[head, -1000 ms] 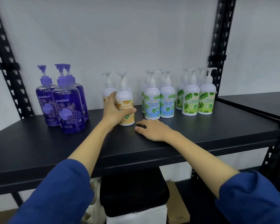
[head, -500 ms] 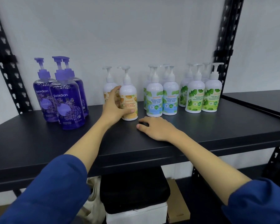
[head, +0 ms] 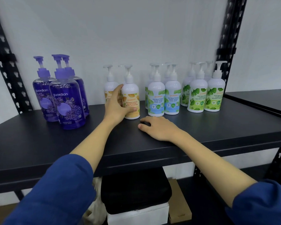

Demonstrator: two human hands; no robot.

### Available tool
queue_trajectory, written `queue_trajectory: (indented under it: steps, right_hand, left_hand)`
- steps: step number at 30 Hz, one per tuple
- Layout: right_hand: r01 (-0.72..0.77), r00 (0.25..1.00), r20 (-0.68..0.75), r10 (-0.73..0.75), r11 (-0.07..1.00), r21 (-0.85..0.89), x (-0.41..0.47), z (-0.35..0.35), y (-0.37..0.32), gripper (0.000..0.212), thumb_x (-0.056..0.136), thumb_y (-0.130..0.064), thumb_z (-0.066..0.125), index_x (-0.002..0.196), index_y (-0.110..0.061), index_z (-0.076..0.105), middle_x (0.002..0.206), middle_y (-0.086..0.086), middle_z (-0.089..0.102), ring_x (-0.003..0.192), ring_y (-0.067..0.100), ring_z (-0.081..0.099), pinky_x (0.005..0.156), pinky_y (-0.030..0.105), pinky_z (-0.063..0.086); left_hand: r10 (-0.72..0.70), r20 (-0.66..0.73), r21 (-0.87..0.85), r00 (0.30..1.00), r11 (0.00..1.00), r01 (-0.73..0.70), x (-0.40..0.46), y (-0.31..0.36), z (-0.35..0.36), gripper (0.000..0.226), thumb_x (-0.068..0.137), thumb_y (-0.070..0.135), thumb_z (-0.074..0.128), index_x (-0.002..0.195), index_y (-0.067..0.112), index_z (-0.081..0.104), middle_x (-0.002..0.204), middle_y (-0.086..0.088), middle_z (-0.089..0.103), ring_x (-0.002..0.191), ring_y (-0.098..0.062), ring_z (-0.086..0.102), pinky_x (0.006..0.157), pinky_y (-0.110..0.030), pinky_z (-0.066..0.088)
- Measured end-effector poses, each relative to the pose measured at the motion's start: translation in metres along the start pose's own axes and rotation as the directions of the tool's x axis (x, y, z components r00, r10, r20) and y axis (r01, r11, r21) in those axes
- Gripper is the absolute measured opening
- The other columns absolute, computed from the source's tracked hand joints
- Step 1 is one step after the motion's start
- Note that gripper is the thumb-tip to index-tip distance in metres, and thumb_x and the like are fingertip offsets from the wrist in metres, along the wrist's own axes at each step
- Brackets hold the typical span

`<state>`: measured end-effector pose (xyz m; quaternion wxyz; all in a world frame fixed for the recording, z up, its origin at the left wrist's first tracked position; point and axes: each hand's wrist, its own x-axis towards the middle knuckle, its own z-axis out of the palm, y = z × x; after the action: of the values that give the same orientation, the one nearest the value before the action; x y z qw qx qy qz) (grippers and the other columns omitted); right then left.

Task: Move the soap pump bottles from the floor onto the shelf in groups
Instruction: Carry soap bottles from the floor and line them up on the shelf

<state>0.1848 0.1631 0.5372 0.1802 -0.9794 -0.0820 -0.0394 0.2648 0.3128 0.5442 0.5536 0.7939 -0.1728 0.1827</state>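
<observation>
While gripped: "ULTRA MOISTURE" bottle (head: pixel 131 101)

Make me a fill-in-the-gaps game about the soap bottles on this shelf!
1. The left hand grips a white pump bottle with an ______ label.
2. The right hand rests on the black ______, holding nothing.
3. The three dark ______ pump bottles stand furthest left.
4. The white pump bottles with green leaf labels stand furthest ______.

Missing words: orange; shelf; purple; right
</observation>
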Motion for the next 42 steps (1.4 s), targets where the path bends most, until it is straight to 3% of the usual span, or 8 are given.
queue_trajectory:
  steps: [7,14,22,31,33,37,39,42]
  right_hand:
    - [-0.007,1.000,-0.001,0.007,1.000,0.010,0.001,0.001,0.001,0.050,0.097,-0.050,0.038,0.139,-0.025,0.044,0.140,0.002,0.048,0.126,0.023,0.045,0.103,0.041,0.039]
    - [-0.005,1.000,0.002,0.005,1.000,0.014,0.002,0.001,0.001,0.050,0.097,-0.050,0.038,0.140,-0.025,0.043,0.140,0.002,0.048,0.126,0.022,0.045,0.102,0.041,0.039]
    - [-0.001,1.000,0.007,0.001,1.000,0.002,0.002,0.001,0.001,0.050,0.097,-0.050,0.037,0.140,-0.026,0.042,0.142,0.002,0.047,0.126,0.022,0.045,0.103,0.041,0.039]
    - [0.005,1.000,-0.007,-0.005,1.000,0.001,0.003,0.002,0.002,0.050,0.097,-0.050,0.038,0.140,-0.025,0.042,0.141,0.003,0.047,0.127,0.022,0.044,0.103,0.041,0.039]
    - [0.003,1.000,-0.015,-0.003,1.000,-0.001,0.002,0.001,0.001,0.049,0.097,-0.049,0.038,0.139,-0.025,0.044,0.140,0.003,0.049,0.126,0.023,0.045,0.102,0.041,0.040]
    - [-0.026,0.995,-0.097,0.022,0.999,-0.047,-0.008,-0.001,-0.004,0.041,0.096,-0.047,0.042,0.129,-0.025,0.055,0.127,0.004,0.058,0.116,0.024,0.052,0.095,0.041,0.045]
    - [-0.047,0.988,-0.153,0.032,0.995,-0.090,-0.020,-0.003,-0.005,0.037,0.095,-0.043,0.044,0.123,-0.023,0.059,0.121,0.004,0.061,0.111,0.025,0.054,0.089,0.039,0.046]
    - [-0.086,0.962,-0.267,0.053,0.990,-0.114,-0.045,-0.008,-0.002,0.032,0.093,-0.039,0.048,0.115,-0.021,0.063,0.113,0.004,0.064,0.104,0.026,0.057,0.078,0.035,0.045]
  left_hand:
    - [0.028,-0.008,0.032,1.000,0.999,-0.028,-0.004,0.004,0.001,0.092,0.070,0.006,0.081,0.144,0.029,0.030,0.134,-0.001,0.049,0.118,-0.016,0.052,0.097,-0.035,0.048]
    - [0.043,-0.020,0.058,0.999,0.997,-0.042,-0.005,0.004,0.004,0.091,0.071,0.006,0.080,0.144,0.028,0.029,0.138,-0.001,0.046,0.121,-0.015,0.049,0.092,-0.025,0.044]
    - [0.044,-0.018,0.083,0.999,0.996,-0.042,-0.004,0.006,0.003,0.091,0.071,0.007,0.081,0.144,0.028,0.030,0.137,-0.002,0.048,0.119,-0.016,0.051,0.094,-0.028,0.044]
    - [-0.014,0.011,0.162,1.000,0.987,0.012,-0.006,0.005,0.000,0.093,0.071,0.017,0.081,0.145,0.024,0.026,0.140,-0.003,0.047,0.126,-0.021,0.048,0.105,-0.044,0.041]
    - [-0.057,-0.003,0.277,0.998,0.959,0.056,-0.009,0.007,-0.004,0.082,0.073,0.024,0.080,0.139,0.019,0.032,0.134,-0.004,0.053,0.124,-0.024,0.050,0.105,-0.047,0.039]
    - [-0.153,0.053,0.545,0.987,0.832,0.100,-0.020,0.020,-0.018,0.041,0.084,0.030,0.068,0.119,0.014,0.053,0.116,-0.007,0.062,0.110,-0.026,0.057,0.093,-0.040,0.047]
    - [-0.119,0.086,0.627,0.989,0.778,0.039,-0.031,0.031,-0.024,0.026,0.087,0.028,0.061,0.109,0.015,0.057,0.101,-0.005,0.061,0.099,-0.026,0.059,0.082,-0.037,0.050]
    - [0.016,0.122,0.681,0.992,0.726,-0.096,-0.050,0.051,-0.021,0.018,0.090,0.020,0.052,0.104,0.011,0.059,0.101,-0.009,0.062,0.091,-0.026,0.058,0.071,-0.034,0.047]
